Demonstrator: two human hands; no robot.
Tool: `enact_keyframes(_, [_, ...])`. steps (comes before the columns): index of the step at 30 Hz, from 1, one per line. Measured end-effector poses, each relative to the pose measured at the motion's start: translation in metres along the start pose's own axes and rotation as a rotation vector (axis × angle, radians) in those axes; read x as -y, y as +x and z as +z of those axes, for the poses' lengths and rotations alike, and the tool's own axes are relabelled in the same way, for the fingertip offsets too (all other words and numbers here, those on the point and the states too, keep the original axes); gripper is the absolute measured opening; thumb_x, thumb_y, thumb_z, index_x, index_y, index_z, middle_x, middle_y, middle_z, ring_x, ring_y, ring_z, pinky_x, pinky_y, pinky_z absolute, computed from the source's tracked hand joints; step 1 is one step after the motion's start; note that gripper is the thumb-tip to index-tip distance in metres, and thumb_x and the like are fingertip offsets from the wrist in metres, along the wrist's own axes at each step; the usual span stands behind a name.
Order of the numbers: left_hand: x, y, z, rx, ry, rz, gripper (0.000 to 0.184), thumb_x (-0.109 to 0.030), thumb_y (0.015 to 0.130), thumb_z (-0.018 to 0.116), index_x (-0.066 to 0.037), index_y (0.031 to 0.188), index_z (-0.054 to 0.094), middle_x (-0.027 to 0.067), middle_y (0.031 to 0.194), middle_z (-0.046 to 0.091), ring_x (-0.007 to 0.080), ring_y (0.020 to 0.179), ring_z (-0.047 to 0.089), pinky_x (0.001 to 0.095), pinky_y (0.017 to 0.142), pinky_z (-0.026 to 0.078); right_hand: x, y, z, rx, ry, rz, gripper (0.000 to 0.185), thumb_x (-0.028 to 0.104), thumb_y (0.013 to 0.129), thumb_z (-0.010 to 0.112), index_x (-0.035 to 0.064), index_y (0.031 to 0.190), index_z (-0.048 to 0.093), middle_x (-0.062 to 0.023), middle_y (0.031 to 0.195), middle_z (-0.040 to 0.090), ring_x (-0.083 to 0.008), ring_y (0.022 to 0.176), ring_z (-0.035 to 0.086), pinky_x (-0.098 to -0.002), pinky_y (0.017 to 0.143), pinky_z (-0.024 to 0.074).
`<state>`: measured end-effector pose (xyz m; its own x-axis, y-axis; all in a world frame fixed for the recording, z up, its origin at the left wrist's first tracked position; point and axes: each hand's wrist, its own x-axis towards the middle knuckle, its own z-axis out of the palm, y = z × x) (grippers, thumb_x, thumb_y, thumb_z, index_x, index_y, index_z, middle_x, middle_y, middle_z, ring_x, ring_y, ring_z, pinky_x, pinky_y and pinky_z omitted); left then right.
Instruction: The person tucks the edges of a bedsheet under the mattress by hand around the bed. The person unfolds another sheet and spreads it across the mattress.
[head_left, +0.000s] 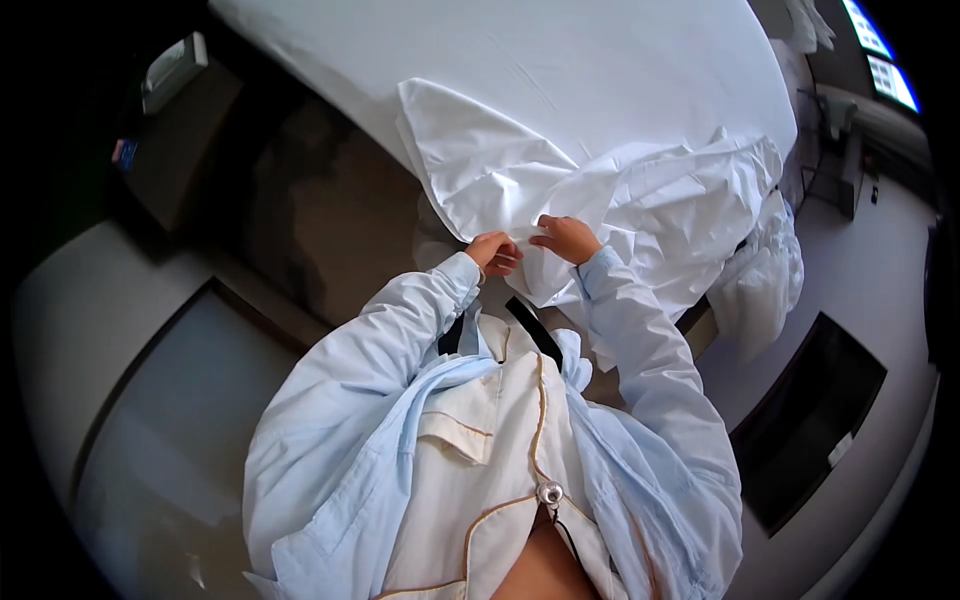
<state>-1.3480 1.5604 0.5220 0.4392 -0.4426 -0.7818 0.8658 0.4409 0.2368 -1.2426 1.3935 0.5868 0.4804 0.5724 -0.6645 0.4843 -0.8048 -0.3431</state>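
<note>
A pale floor (850,290) opens on the right, and a brown, dimly lit patch of floor (320,200) lies left of the bed (560,60). The bed, smooth and white, fills the top of the view beyond the person. Over its near edge lies a large, crumpled white sheet (650,200), directly in front of the person; its folds stand between the hands and the flat bedding. The sheet's long axis runs sideways across the person's front, the bunched mass spreading right, while one flap on the left points forward and outward, away from the body.

A brown cabinet (195,130) stands beyond the brown floor at the far left. At the lower right lies a dark panel (810,420), and at the sheet's right end hangs a translucent white bundle (762,280), close beside it. Bright screens or windows, I cannot tell which, glow at the upper right.

The left hand (495,254) is at the sheet's near edge, its grip nearly closed with fingers curled. The right hand (570,240) is just beside it, its grip slightly parted, thumb and forefinger bent against the cloth. I cannot tell whether either has hold of fabric.

Smallest are a white box (173,72) on the cabinet and a coloured packet (123,153) near it.
</note>
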Motion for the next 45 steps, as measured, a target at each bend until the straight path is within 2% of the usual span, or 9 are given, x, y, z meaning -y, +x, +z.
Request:
enact_keyframes(6, [0.019, 0.002, -0.022, -0.001, -0.101, -0.150, 0.038, -0.042, 0.082, 0.047, -0.006, 0.087, 0.057, 0.0128, 0.091, 0.066, 0.0250, 0.073, 0.064, 0.0351, 0.063, 0.052, 0.020, -0.010, -0.029, -0.010, 0.371, 0.020, 0.029, 0.029, 0.079, 0.062, 0.0029, 0.091, 0.060, -0.0183, 0.077, 0.061, -0.0346, 0.071, 0.058, -0.0401, 0.066, 0.0441])
enact_keyframes(8, [0.006, -0.009, -0.017, -0.043, -0.071, -0.270, 0.059, -0.060, 0.080, 0.042, -0.006, 0.101, 0.055, 0.0160, 0.096, 0.064, 0.0302, 0.076, 0.064, 0.0387, 0.063, 0.052, 0.032, -0.031, -0.048, -0.148, 0.495, -0.010, 0.026, 0.023, 0.081, 0.062, -0.0008, 0.076, 0.054, -0.0149, 0.061, 0.051, -0.0222, 0.055, 0.044, -0.0327, 0.055, 0.0397])
enact_keyframes(20, [-0.084, -0.039, 0.072, 0.414, 0.007, 0.205, 0.090, -0.080, 0.073, 0.026, -0.009, 0.127, 0.040, 0.0158, 0.113, 0.056, 0.0303, 0.092, 0.062, 0.0421, 0.070, 0.052, 0.048, -0.161, -0.109, -0.382, 0.538, 0.107, 0.026, 0.021, 0.080, 0.064, -0.0018, 0.074, 0.053, -0.0101, 0.058, 0.040, -0.0148, 0.054, 0.034, -0.0291, 0.051, 0.0353])
enact_keyframes(25, [-0.096, -0.023, 0.091, 0.115, 0.221, 0.205, 0.063, -0.050, 0.082, 0.056, -0.003, 0.122, 0.045, 0.0149, 0.111, 0.054, 0.0303, 0.094, 0.060, 0.0389, 0.070, 0.057, 0.044, -0.178, -0.097, -0.473, 0.554, 0.092, 0.025, 0.020, 0.081, 0.063, -0.0014, 0.072, 0.052, -0.0085, 0.056, 0.035, -0.0112, 0.054, 0.031, -0.0285, 0.049, 0.0328])
enact_keyframes(29, [-0.097, -0.035, 0.102, 0.045, 0.330, 0.276, 0.053, -0.048, 0.086, 0.052, -0.001, 0.113, 0.051, 0.0131, 0.097, 0.060, 0.0248, 0.081, 0.062, 0.0334, 0.058, 0.056, 0.012, -0.195, -0.108, -0.763, 0.428, 0.161, 0.024, 0.017, 0.077, 0.066, -0.0009, 0.074, 0.051, -0.0112, 0.058, 0.035, -0.0140, 0.053, 0.029, -0.0296, 0.049, 0.0325])
enact_keyframes(34, [-0.099, -0.096, 0.091, 0.271, 0.603, 0.817, 0.043, -0.042, 0.093, 0.043, -0.002, 0.084, 0.057, 0.0055, 0.061, 0.059, 0.0109, 0.048, 0.050, 0.0224, 0.044, 0.039, -0.062, -0.232, -0.152, -1.224, 0.425, 0.213, 0.024, 0.016, 0.078, 0.067, 0.0022, 0.068, 0.049, 0.0018, 0.056, 0.037, -0.0057, 0.053, 0.030, -0.0239, 0.045, 0.0275])
enact_keyframes(38, [-0.128, -0.176, 0.078, -0.054, 0.441, 1.131, 0.041, -0.037, 0.095, 0.040, -0.002, 0.088, 0.060, 0.0060, 0.063, 0.060, 0.0090, 0.046, 0.044, 0.0210, 0.046, 0.035, -0.101, -0.245, -0.201, -1.631, 0.818, 0.334, 0.026, 0.024, 0.080, 0.068, 0.0069, 0.067, 0.053, 0.0078, 0.056, 0.042, -0.0004, 0.049, 0.033, -0.0210, 0.042, 0.0250])
enact_keyframes(42, [-0.208, -0.211, 0.004, -0.414, 0.089, 1.447, 0.037, -0.034, 0.094, 0.041, -0.001, 0.101, 0.056, 0.0084, 0.088, 0.061, 0.0151, 0.072, 0.054, 0.0283, 0.068, 0.043, -0.168, -0.212, -0.205, -1.837, 1.147, 0.187, 0.027, 0.027, 0.078, 0.071, 0.0056, 0.068, 0.056, 0.0067, 0.057, 0.046, -0.0018, 0.051, 0.035, -0.0202, 0.044, 0.0274])
enact_keyframes(45, [-0.271, -0.276, 0.025, -0.277, 0.084, 1.604, 0.046, -0.043, 0.094, 0.038, -0.001, 0.105, 0.055, 0.0078, 0.102, 0.059, 0.0172, 0.095, 0.055, 0.0316, 0.089, 0.041, -0.171, -0.176, -0.205, -1.724, 1.312, 0.160, 0.028, 0.029, 0.078, 0.071, 0.0043, 0.086, 0.060, 0.0037, 0.072, 0.051, -0.0044, 0.062, 0.043, -0.0174, 0.054, 0.0336])
